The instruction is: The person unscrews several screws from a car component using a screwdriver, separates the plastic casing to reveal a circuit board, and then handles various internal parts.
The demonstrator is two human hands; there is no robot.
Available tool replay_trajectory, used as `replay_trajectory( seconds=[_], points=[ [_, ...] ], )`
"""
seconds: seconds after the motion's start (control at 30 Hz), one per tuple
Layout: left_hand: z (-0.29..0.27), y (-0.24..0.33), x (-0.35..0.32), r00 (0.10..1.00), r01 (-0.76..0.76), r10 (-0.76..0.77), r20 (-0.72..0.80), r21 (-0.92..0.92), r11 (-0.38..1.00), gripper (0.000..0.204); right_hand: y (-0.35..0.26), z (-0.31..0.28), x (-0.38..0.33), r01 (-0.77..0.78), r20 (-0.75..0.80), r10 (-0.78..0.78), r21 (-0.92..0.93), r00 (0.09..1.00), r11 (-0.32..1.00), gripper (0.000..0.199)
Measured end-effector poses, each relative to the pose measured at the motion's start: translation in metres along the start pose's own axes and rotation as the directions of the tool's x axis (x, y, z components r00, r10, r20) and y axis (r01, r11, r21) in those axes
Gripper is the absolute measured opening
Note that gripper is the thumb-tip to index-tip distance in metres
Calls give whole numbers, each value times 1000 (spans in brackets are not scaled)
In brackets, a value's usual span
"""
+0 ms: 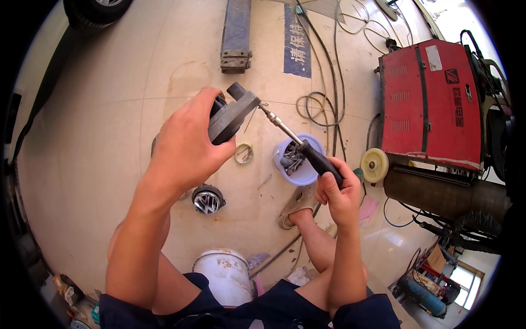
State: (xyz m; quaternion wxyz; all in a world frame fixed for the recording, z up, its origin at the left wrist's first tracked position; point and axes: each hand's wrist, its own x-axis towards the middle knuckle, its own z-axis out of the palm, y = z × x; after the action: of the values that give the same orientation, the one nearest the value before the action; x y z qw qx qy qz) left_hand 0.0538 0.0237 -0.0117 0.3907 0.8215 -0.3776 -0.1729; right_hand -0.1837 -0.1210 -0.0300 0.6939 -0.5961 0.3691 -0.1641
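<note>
Left fingers (pixel 223 153) curled round a grey block (pixel 234 119), right fingers (pixel 331 186) wrapped round a black-handled driver (pixel 309 152), pale floor (pixel 104 164), red machine (pixel 441 101) to my right

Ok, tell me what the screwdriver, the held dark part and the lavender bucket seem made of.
Screwdriver: shaft likely steel, by its bright silvery shine; handle probably plastic, smooth and black. Dark part: dull gray-black, perhaps plastic or coated metal; unclear which. Lavender bucket: probably plastic, by its smooth, even color.
</note>
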Motion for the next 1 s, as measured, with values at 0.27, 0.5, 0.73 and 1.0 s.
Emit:
replay_trajectory(
  seconds=[0.27,0.5,0.73,1.0],
  points=[
    [-7,1,1,989,-138,135,-56,-39,990,45,-9,1,-4,-421,302,304,493,903,761,37],
    [-5,3,0,994,-82,88,67,-83,993,44,11,14,-12,191,-120,-243,-335,962,923,22],
    [-6,1,0,993,-35,42,106,-61,998,44,-12,12,-7,-316,200,260,350,945,882,19],
    [-8,-3,3,985,-124,134,108,-90,988,44,1,-3,-13,-535,515,279,459,811,709,30]
  ],
)
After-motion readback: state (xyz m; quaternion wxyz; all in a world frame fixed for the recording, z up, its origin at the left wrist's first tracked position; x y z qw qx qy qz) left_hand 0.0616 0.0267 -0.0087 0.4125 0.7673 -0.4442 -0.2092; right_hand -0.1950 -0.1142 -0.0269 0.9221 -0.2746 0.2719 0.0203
